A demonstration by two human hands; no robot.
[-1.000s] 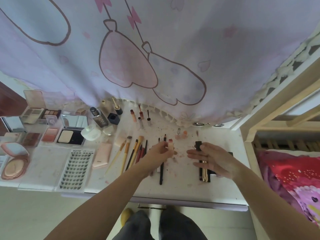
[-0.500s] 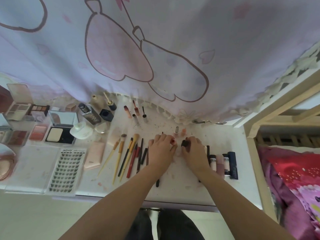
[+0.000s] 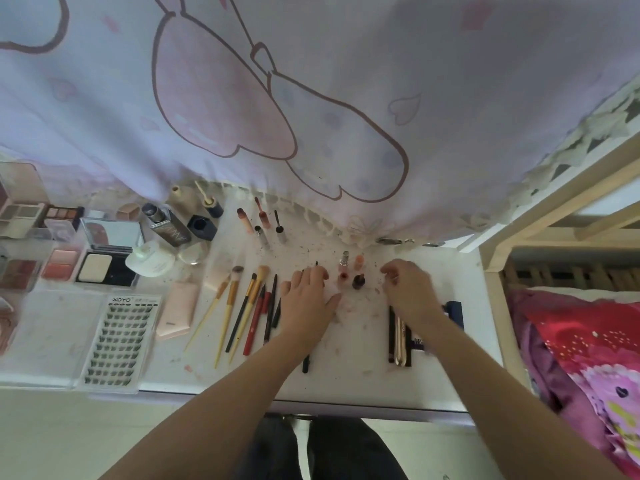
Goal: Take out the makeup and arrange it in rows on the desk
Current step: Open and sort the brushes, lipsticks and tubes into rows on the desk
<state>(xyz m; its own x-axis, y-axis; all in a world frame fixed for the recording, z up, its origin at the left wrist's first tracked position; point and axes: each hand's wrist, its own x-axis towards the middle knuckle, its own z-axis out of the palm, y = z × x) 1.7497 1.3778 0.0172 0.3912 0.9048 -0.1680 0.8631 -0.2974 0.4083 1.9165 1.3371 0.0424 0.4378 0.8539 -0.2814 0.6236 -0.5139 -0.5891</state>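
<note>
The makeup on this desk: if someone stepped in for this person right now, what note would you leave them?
Left hand: open, flat on the desk, over some dark pencils.
Right hand: fingers loosely curled, holding nothing that shows.
Between the hands: small lip product bottles standing in a cluster.
Done: brushes and pencils in a row left of the left hand; palettes and compacts at far left; lash tray at the front; tubes partly under the right forearm.
Left: line up the small bottles; straighten the tubes on the right.
</note>
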